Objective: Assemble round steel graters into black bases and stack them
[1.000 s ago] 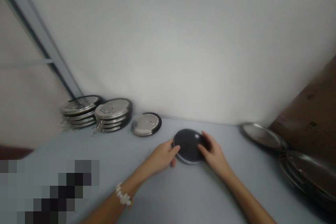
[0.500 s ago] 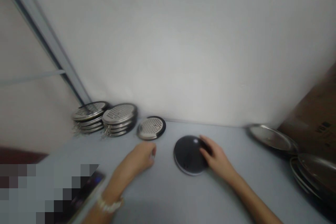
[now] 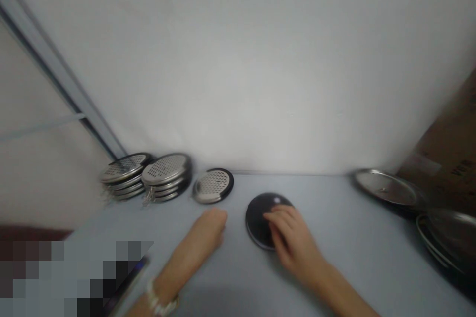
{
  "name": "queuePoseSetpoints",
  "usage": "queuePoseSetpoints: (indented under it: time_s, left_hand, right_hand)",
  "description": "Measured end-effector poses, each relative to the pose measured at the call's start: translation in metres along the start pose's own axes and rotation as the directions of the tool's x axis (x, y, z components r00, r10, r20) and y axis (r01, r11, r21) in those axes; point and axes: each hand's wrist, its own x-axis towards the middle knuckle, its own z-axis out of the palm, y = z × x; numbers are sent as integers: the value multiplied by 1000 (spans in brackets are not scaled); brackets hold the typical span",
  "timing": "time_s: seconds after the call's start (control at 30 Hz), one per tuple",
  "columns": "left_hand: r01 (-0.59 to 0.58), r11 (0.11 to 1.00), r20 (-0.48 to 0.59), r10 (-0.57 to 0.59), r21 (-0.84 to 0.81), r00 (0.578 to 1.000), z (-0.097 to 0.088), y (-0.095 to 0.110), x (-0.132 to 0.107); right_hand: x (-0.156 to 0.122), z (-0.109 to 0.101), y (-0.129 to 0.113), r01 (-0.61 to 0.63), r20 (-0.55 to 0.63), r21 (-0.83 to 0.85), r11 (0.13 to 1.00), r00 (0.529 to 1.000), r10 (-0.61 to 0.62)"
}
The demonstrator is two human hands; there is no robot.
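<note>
A dark round disc with a pale metal rim (image 3: pixel 258 220) lies flat on the table. My right hand (image 3: pixel 292 240) grips it from above, fingers curled across its top and hiding its right half. My left hand (image 3: pixel 206 233) is curled and holds nothing, resting just left of the disc and not touching it. Closest to that hand is a single perforated steel grater disc on a black backing (image 3: pixel 212 186). A white beaded bracelet (image 3: pixel 159 299) circles my left wrist.
Two stacks of perforated steel discs (image 3: pixel 124 171) (image 3: pixel 166 171) stand against the white wall (image 3: pixel 241 69). Steel pans (image 3: pixel 385 187) (image 3: pixel 448 235) sit at the right of the light grey table (image 3: pixel 353 252), before a cardboard box (image 3: pixel 448 143). The lower left is pixelated.
My right hand has slid from the disc's right edge onto its top. My left hand has come away from the disc since the oldest frame. The view has shifted slightly.
</note>
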Motion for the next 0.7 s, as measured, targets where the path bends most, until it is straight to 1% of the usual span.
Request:
queuePoseSetpoints:
  time_s: [0.1, 0.2, 0.3, 0.37, 0.43, 0.47, 0.5, 0.53, 0.57, 0.6, 0.63, 0.67, 0.7]
  left_hand:
    - [-30, 997, -21, 32, 68, 999, 6, 9, 0]
    - [-44, 991, -18, 47, 126, 999, 9, 11, 1]
    - [-35, 986, -43, 42, 162, 998, 6, 6, 5]
    - [-12, 987, -41, 19, 162, 999, -1, 3, 8]
    - [-19, 996, -34, 23, 91, 999, -11, 6, 10]
    - [-41, 999, -35, 42, 13, 999, -16, 10, 12]
    - [-63, 993, -41, 59, -98, 997, -21, 16, 13]
    - [-92, 966, -56, 81, -240, 995, -25, 22, 14]
    - [-119, 913, -91, 90, -391, 992, -28, 30, 15]
    - [-147, 825, -138, 84, -545, 987, -29, 38, 16]
    - [-176, 699, -170, 79, -693, 982, -29, 46, 18]
    - [-185, 563, -169, 80, -806, 982, -28, 54, 19]
    - [-167, 436, -145, 85, -884, 986, -25, 61, 21]
  right_hand:
    - [-3, 1, -1, -27, -11, 39, 999, 1000, 27]
    - [-4, 1, 0, -30, -35, 61, 998, 999, 32]
    - [-4, 0, 0, -27, -55, 65, 997, 998, 30]
    - [-4, 1, -2, -27, -51, 63, 998, 998, 31]
    - [-5, 2, -6, -31, -27, 66, 997, 999, 33]
    - [-5, 2, -8, -36, -13, 70, 997, 999, 37]
    - [-6, 2, -11, -42, -3, 77, 996, 999, 42]
    - [-6, 3, -13, -51, 4, 89, 995, 999, 51]
    - [-7, 3, -15, -68, 8, 108, 992, 998, 67]
    - [-7, 3, -17, -92, 10, 138, 986, 996, 92]
    - [-7, 4, -18, -128, 15, 182, 975, 992, 127]
    - [-7, 5, -18, -174, 20, 236, 956, 985, 174]
    - [-6, 5, -18, -225, 22, 294, 929, 973, 229]
